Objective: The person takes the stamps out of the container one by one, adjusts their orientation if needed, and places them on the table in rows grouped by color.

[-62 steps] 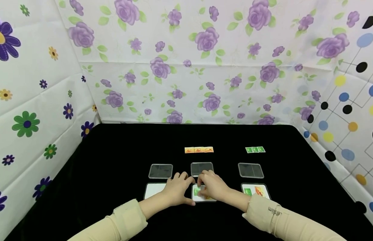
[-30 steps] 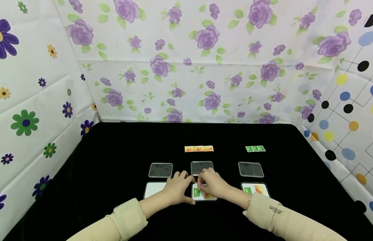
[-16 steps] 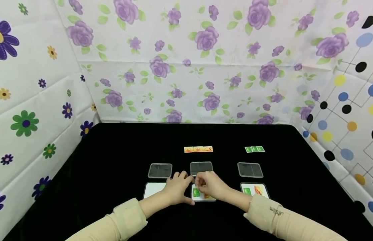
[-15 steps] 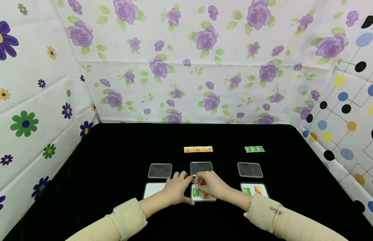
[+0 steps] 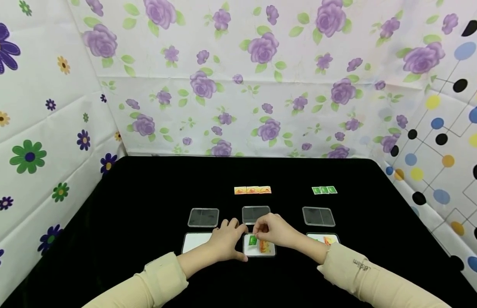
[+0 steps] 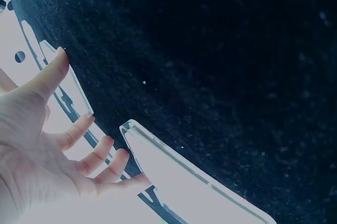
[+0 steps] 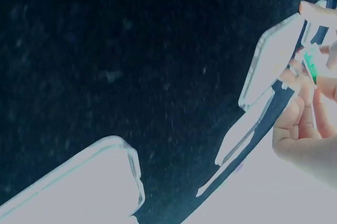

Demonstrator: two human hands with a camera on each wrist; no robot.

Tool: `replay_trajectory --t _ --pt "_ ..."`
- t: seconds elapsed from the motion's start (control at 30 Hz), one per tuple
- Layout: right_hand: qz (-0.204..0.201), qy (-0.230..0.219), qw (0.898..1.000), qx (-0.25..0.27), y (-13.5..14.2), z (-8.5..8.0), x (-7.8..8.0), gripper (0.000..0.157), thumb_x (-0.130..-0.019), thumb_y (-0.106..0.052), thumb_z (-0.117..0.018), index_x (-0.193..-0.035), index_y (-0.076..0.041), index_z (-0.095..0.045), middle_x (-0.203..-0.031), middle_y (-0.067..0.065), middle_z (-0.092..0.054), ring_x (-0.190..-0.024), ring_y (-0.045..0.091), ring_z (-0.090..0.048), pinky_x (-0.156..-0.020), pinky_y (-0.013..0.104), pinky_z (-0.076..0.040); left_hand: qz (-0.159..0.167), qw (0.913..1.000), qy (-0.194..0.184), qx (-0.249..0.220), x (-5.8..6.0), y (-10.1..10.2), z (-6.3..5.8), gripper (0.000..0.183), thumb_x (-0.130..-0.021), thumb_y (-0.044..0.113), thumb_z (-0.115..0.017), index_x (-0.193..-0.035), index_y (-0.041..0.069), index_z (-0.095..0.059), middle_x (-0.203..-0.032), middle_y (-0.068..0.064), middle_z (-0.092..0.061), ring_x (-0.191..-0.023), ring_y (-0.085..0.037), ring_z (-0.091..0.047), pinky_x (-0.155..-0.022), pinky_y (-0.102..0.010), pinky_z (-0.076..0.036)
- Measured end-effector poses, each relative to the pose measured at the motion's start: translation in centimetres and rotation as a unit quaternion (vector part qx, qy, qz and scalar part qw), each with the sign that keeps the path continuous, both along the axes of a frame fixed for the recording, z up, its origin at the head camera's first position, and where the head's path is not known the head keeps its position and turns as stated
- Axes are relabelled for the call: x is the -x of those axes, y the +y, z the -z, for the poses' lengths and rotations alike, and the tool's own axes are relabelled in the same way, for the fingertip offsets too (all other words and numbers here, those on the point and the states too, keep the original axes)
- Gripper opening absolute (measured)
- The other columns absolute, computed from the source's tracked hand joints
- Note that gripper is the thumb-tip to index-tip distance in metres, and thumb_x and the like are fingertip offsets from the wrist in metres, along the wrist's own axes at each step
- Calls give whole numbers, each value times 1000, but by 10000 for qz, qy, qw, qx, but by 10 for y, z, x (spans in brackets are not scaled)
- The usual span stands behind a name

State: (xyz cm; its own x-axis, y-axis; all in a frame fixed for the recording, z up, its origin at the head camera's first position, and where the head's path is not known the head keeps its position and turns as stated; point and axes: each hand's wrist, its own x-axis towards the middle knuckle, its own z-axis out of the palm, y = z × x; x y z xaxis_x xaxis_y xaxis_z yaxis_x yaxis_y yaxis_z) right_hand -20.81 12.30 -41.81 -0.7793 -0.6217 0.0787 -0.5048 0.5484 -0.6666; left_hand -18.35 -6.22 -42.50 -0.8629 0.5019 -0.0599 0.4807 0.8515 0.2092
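A shallow clear-edged box (image 5: 248,253) with a white bottom lies at the middle of the near row. My left hand (image 5: 226,242) holds it by its left side, thumb at the near corner and forefinger at the far corner. The left wrist view shows this hand (image 6: 58,145) with the other fingers spread. My right hand (image 5: 275,231) pinches the top of a small green picture card (image 5: 252,240), which is tilted up over the box. The same green card (image 7: 311,66) shows between the fingers in the right wrist view. An orange picture card (image 5: 264,247) stays in the box's right half.
White-bottomed boxes lie to the left (image 5: 194,241) and right, the right one partly behind my right arm, with an orange card (image 5: 330,240) inside. Three clear lids (image 5: 203,217) form a row behind. Orange cards (image 5: 252,190) and green cards (image 5: 324,190) lie farther back.
The green card lay flat in the middle box; now its far edge is raised in my right fingers. The right hand has shifted slightly right and up. My left hand keeps its place.
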Motion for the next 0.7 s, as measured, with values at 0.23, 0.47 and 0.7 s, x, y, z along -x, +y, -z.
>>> replay_trajectory --t 0.23,0.47,0.7 --pt "-167 -224 9996 66 10 -9 8 5 -81 -8 -61 -77 -9 -64 -76 0 -64 -63 2 -55 -58 15 -47 -18 10000 -42 53 1 2 0 68 -58 50 -75 -113 18 -51 -107 -6 -48 -96 -26 -46 -70 -46 -47" --pt "-364 -19 9992 145 24 -17 22 3 -82 -12 -61 -82 -11 -64 -79 0 -65 -65 7 -57 -60 19 -49 2 10000 -14 42 2 2 0 69 -56 50 -75 -113 18 -51 -107 -6 -48 -96 -25 -46 -69 -46 -47" --pt "-110 -88 9999 68 43 -28 41 6 -81 -15 -62 -82 -10 -63 -78 0 -64 -67 18 -59 -58 21 -48 -1 10000 -5 -18 2 0 1 69 -56 50 -76 -113 18 -51 -110 -8 -48 -98 -27 -46 -69 -46 -46"
